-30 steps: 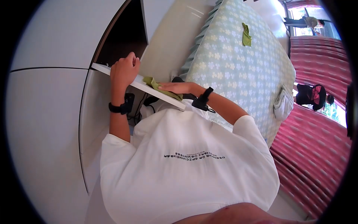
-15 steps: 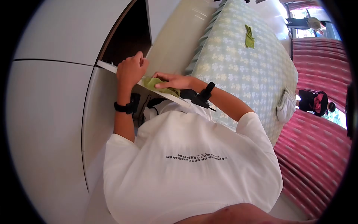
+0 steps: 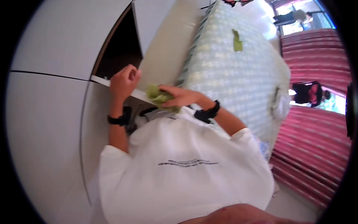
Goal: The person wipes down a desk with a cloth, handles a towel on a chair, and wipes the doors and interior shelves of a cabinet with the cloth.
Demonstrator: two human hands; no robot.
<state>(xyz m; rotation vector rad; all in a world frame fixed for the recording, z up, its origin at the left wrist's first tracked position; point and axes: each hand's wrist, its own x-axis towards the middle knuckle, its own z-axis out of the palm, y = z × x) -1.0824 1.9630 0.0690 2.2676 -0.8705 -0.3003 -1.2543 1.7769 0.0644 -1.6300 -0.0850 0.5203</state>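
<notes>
My right hand (image 3: 181,96) grips a crumpled green cloth (image 3: 158,94) with its fingers bent round it. The cloth rests against the narrow edge of a white panel (image 3: 140,95) that sticks out in front of my body. My left hand (image 3: 125,83) is curled into a fist by the same panel, beside the dark cabinet opening (image 3: 121,50). Its fingertips are turned away, so what it holds, if anything, is hidden. Both wrists wear black straps.
White cabinet doors (image 3: 46,123) rise on the left. To the right is a bed with a pale floral cover (image 3: 220,78); another green cloth (image 3: 237,41) lies on it. Beyond are pink curtains (image 3: 317,128) and a person in dark clothing (image 3: 307,93).
The whole view has shifted a little. My right hand has slid along the panel edge, and the cloth under it is more bunched up. My left hand stays in a fist.
</notes>
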